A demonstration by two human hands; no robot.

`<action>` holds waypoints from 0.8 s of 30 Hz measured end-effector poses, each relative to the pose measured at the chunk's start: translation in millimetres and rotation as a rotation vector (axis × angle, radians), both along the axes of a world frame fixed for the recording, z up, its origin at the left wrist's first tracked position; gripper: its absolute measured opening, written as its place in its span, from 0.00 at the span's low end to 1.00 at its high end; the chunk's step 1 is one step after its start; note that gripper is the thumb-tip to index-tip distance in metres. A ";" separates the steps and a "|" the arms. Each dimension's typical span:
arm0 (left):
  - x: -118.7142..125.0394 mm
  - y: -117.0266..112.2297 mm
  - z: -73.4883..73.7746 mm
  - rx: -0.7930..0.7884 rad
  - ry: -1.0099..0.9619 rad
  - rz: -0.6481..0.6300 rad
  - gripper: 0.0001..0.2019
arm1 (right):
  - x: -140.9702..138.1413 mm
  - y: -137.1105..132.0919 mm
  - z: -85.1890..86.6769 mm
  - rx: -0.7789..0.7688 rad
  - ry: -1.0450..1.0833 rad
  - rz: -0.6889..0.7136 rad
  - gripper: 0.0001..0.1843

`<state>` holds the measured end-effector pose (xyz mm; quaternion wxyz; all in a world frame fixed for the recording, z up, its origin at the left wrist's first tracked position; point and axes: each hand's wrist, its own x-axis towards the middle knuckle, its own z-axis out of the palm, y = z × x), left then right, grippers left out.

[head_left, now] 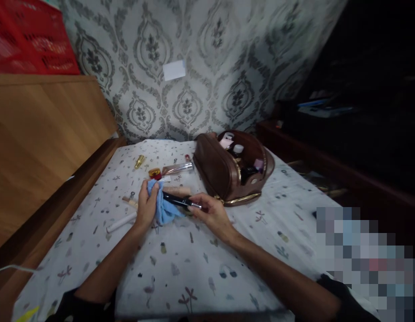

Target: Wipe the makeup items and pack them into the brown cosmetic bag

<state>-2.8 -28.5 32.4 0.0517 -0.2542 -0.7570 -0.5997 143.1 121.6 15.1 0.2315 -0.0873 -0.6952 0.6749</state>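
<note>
My left hand (147, 206) is closed around a blue cloth (165, 212), which wraps one end of a slim black tube (177, 199) with a silvery band. The fingers of my right hand (212, 213) pinch the tube's other end. Just beyond the hands lie a red jar with a gold lid (154, 173), a clear-and-pinkish tube (177, 168) and a beige tube (178, 191), partly hidden. A white stick-like item (122, 222) rests left of my left hand. To the right stands an unzipped brown cosmetic bag (215, 172) with several bottles inside.
A small gold bottle (139, 161) lies toward the back of the printed tablecloth (194, 268). Patterned wallpaper (187, 105) rises behind. A wooden panel (49, 120) borders the left, with a red crate (33, 40) above it. Dark furniture stands at the right.
</note>
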 end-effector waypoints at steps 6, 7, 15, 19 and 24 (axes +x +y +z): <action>11.3 -0.6 2.6 -0.008 0.000 -0.092 0.19 | 1.5 -1.9 1.0 -0.033 0.005 0.042 0.19; 12.3 -0.5 2.5 -0.013 0.000 -0.110 0.21 | 1.6 -2.1 0.7 -0.039 -0.005 0.059 0.21; 8.4 -0.3 2.8 -0.026 -0.001 -0.087 0.21 | 2.0 -7.0 -1.2 -0.113 -0.067 0.203 0.29; 2.6 -0.9 2.3 0.067 -0.124 -0.065 0.22 | 3.9 -7.9 5.9 -0.151 0.026 0.207 0.29; 5.1 4.5 4.5 0.211 -0.358 -0.095 0.28 | 6.1 -4.8 12.1 -0.184 0.070 0.110 0.27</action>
